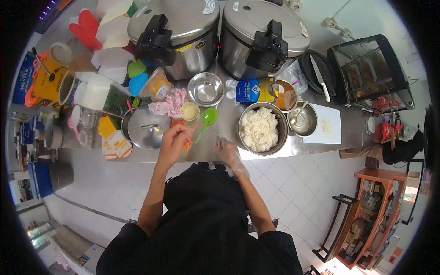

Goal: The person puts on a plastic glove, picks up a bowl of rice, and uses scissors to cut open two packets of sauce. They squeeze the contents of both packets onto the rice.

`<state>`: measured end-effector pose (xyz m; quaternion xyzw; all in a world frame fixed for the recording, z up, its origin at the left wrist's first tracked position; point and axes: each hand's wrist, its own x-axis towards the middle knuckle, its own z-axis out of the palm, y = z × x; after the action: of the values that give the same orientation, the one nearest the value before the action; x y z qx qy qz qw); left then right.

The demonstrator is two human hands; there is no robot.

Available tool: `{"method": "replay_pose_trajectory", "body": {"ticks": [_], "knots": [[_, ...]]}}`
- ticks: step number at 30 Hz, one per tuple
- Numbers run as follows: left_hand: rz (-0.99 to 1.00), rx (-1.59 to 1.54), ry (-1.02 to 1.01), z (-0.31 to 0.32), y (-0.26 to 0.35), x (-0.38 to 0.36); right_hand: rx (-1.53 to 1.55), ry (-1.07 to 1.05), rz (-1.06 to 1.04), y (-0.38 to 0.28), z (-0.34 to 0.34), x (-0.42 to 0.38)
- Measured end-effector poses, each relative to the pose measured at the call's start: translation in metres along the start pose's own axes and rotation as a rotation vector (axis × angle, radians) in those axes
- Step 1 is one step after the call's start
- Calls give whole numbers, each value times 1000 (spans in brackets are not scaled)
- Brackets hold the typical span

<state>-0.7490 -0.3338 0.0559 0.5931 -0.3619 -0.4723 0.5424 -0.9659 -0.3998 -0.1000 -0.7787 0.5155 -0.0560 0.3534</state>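
Note:
My left hand [173, 143] is bare, its fingertips pinched together over the counter's front edge. Beside and behind those fingers lies clear plastic with orange bits [187, 145]. A thin clear plastic glove covers my right hand [229, 155], whose fingers are curled in; what they hold, I cannot tell. Between the hands and a little farther back rests a green spoon [209, 118] with orange bits in its bowl. A small pale yellow cup [190, 111] stands behind my left hand. Right of my gloved hand is a metal pot of white rice [259, 129].
Two large rice cookers [183, 46] stand at the back. A lidded pan [147, 128], pink crumpled plastic [172, 103] and an empty steel bowl [206, 89] are to the left and middle. Rightward are another bowl [303, 120], a white cutting board [323, 126] and a knife [319, 75].

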Motion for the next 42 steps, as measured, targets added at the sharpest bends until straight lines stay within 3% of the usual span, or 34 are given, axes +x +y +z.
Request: {"method": "replay_pose_trajectory", "body": {"ticks": [3, 5, 6, 8, 9, 11, 15, 17, 18, 21, 22, 23, 25, 26, 27, 29, 33, 36, 38, 39, 41, 42], "knots": [[0, 93, -89, -5, 8, 4, 240, 46, -23, -33, -20, -13], [-36, 103, -177, -7, 15, 6, 756, 246, -16, -56, -32, -18], [-45, 98, -193, -8, 15, 8, 753, 255, 0, -76, -52, -23], [-6, 51, -293, -8, 19, 16, 514, 434, -317, -110, -94, -23], [-3, 52, -301, -6, 21, 18, 513, 442, -314, -108, -98, -18], [-35, 53, -381, -2, 27, 23, 252, 370, -549, -102, -105, -11], [-1, 223, -381, 27, 49, 20, 345, 195, -556, -87, -105, -12], [103, 461, -380, 55, 64, 14, 492, 132, -333, -73, -94, -21], [184, 434, -367, 68, 55, 12, 638, 74, -237, -70, -96, -28], [335, 429, -380, 114, 37, 4, 714, 240, -264, -37, -76, -41], [342, 436, -353, 128, 31, -1, 975, 254, -213, -32, -69, -46], [334, 433, -349, 138, 26, -5, 973, 246, -207, -36, -49, -49], [341, 480, -397, 155, 15, -11, 2256, 628, -306, -46, -9, -52], [361, 452, -385, 163, 6, -14, 1801, 255, 142, -10, -56, -69], [348, 453, -385, 168, 1, -16, 1804, 250, 156, 5, -55, -73], [318, 429, -355, 177, -7, -19, 1466, 216, 170, 35, -43, -79], [352, 437, -208, 197, -22, -19, 1422, 240, 228, 11, -105, -69], [300, 469, -130, 212, -21, -13, 1296, 311, 185, 23, -104, -67], [234, 483, -139, 222, -16, -9, 1014, 350, 109, 44, -91, -64], [227, 487, -140, 227, -18, -8, 1019, 347, 114, 48, -93, -63], [290, 500, -120, 238, -22, -5, 1885, 136, 317, 51, -102, -58], [285, 504, -122, 243, -22, -2, 1889, 135, 322, 50, -112, -56]]}}
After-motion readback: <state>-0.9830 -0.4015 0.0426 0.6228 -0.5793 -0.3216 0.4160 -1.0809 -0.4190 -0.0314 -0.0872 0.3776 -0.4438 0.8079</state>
